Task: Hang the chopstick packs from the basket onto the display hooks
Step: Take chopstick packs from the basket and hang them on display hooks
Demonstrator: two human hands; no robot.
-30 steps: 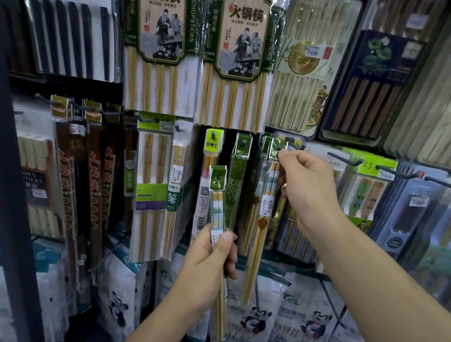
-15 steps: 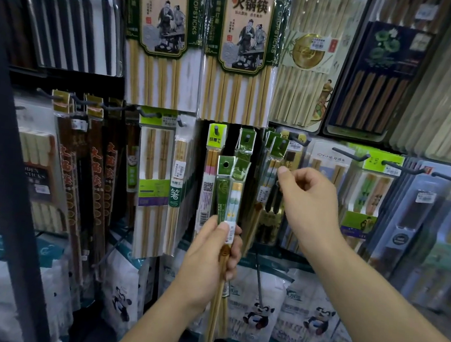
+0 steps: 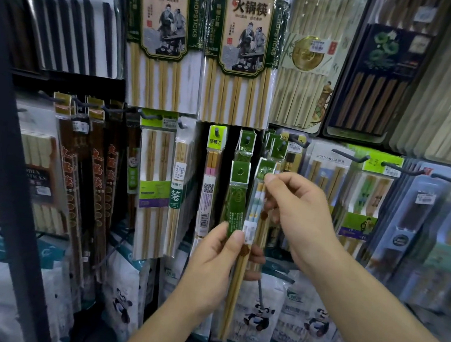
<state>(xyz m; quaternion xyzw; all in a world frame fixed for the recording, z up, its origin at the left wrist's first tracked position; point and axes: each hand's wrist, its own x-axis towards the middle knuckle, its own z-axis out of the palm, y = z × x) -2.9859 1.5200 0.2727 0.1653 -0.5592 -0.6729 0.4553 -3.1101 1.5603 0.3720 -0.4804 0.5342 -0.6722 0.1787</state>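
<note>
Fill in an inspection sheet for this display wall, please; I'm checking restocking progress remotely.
Surface: hook wall, densely hung with packs.
Job's things: two green-topped chopstick packs in hand, left pack, right pack; neither is on a hook. Basket not in view.
Clutter: panda-print bags along the bottom row.
Grippers: left hand grips both packs low; right hand pinches the right pack's header.
Cables: nothing seen.
Surroundings: dark upright post at left.

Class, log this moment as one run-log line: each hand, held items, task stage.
left hand: holds green-header chopstick packs | right hand: pinches top of one pack | stage: pack not yet on hook
</note>
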